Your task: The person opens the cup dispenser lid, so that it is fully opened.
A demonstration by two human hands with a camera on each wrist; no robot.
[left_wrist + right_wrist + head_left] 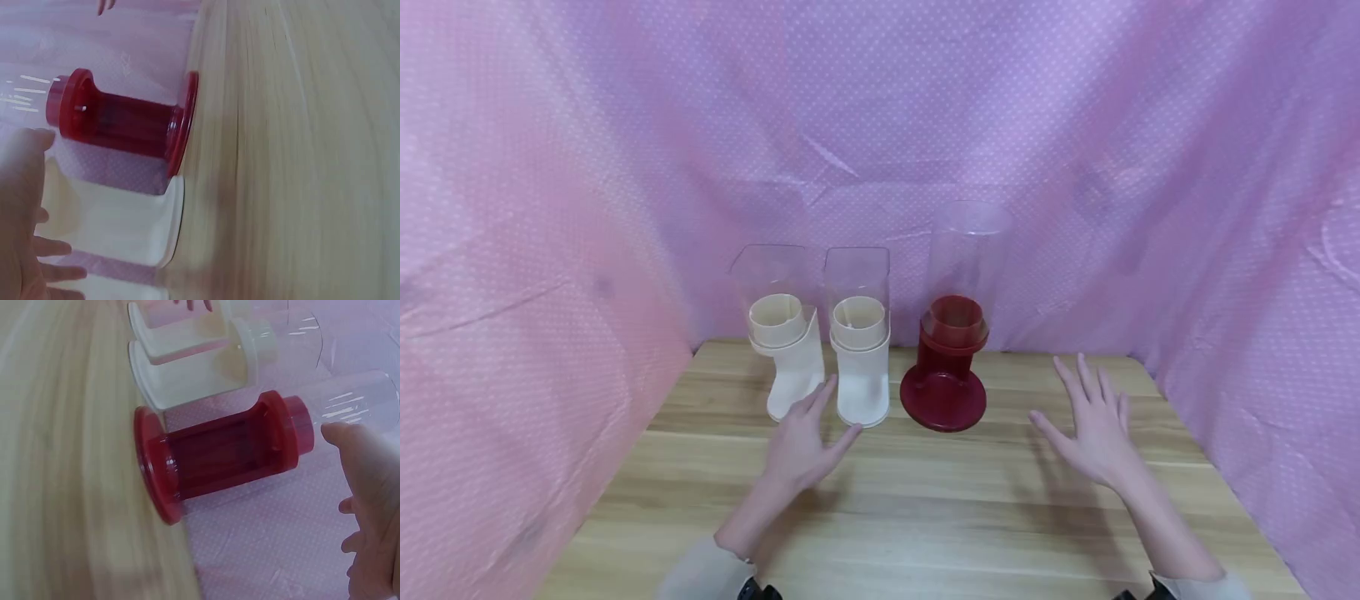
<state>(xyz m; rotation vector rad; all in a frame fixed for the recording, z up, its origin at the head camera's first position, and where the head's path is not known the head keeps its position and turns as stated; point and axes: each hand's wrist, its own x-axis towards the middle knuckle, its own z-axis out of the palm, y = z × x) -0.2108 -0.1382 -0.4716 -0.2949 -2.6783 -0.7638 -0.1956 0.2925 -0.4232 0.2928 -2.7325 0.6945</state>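
Observation:
Two white dispenser stands with clear tubes rise side by side at the back of the wooden table: the left white stand [797,367] and the middle white stand [862,379]. To their right is a dark red stand [943,396] with a round base and a taller clear cylinder [970,242]. My left hand [802,446] hovers in front of the white stands, fingers spread and holding nothing. Off to the right of the red stand, my right hand [1097,433] is raised above the table, its fingers spread too. In the right wrist view the red stand [219,456] appears sideways.
The light wooden table [940,517] has a back edge against a pink dotted cloth [880,108], which also hangs down both sides. The three stands are close to that cloth. A dark band sits at each wrist near the sleeves.

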